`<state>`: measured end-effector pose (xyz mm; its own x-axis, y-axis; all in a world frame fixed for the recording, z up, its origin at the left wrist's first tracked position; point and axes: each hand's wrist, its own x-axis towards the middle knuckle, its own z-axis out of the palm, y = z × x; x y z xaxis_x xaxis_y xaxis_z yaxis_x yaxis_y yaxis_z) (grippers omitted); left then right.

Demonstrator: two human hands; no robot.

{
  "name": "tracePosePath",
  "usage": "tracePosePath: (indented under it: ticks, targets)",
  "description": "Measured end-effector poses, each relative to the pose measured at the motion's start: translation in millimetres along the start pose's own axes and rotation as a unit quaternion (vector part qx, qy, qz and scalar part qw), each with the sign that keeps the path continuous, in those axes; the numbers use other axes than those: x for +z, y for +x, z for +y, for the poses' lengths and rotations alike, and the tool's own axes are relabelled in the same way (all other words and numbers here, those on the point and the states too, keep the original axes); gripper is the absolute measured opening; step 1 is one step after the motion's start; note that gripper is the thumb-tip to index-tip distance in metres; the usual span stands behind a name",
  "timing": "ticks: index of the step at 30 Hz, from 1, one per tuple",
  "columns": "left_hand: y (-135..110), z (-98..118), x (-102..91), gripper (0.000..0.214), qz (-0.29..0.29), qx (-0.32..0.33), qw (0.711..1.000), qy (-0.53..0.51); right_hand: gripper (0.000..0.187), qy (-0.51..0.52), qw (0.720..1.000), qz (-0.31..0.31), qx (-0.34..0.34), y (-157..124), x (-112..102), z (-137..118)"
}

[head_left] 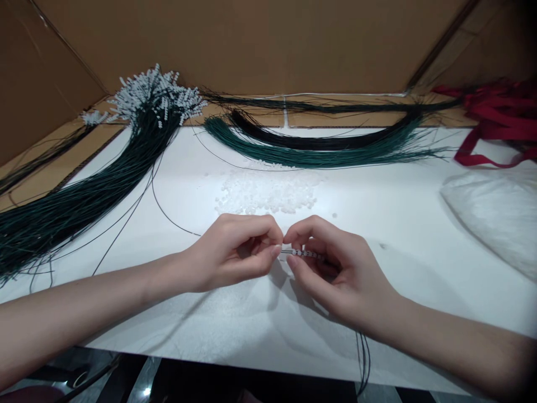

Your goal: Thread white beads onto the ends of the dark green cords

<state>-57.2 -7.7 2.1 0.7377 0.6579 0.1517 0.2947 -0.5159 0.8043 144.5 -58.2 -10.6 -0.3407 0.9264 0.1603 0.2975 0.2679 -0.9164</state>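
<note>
From those strung beads (305, 253), loose beads (268, 196) lie at eleven o'clock on the table (398, 224), wires (319, 158) behind at twelve, beaded stems (113, 173) at ten, plastic bag (499, 207) near three, ribbon (499, 117) at two.

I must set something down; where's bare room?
White tabletop looks mostly bare between the right hand and translucent plastic bag, and below the left forearm. Crowded: back, with curved green wires and red fabric ribbon; middle, with small white beads.
</note>
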Motion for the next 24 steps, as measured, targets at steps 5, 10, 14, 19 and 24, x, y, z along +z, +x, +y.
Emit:
tracePosePath:
  ticks: [5,10,14,19,24]
  targets:
    - [-0.4,-0.8,-0.5,0.012,-0.002,0.004,1.000,0.007,0.006,-0.031,1.000,-0.002,-0.002,2.3,-0.1,-0.9]
    - [-1.5,-1.9,0.4,0.011,-0.001,0.010,1.000,0.001,0.008,-0.065,0.997,0.003,-0.028,3.1,-0.8,-2.1]
    - [-1.5,-3.3,1.3,0.011,0.011,0.022,1.000,0.006,0.011,-0.071,0.997,0.003,-0.030,2.8,-1.2,-1.4]
    - [-1.2,-5.5,1.7,0.010,0.018,0.031,0.999,0.003,0.015,-0.073,0.997,0.008,-0.028,4.5,-0.6,-1.5]
    - [-2.0,-2.7,0.7,0.012,0.021,0.032,0.999,0.006,0.015,-0.070,0.997,0.007,-0.024,3.4,-1.3,-1.6]
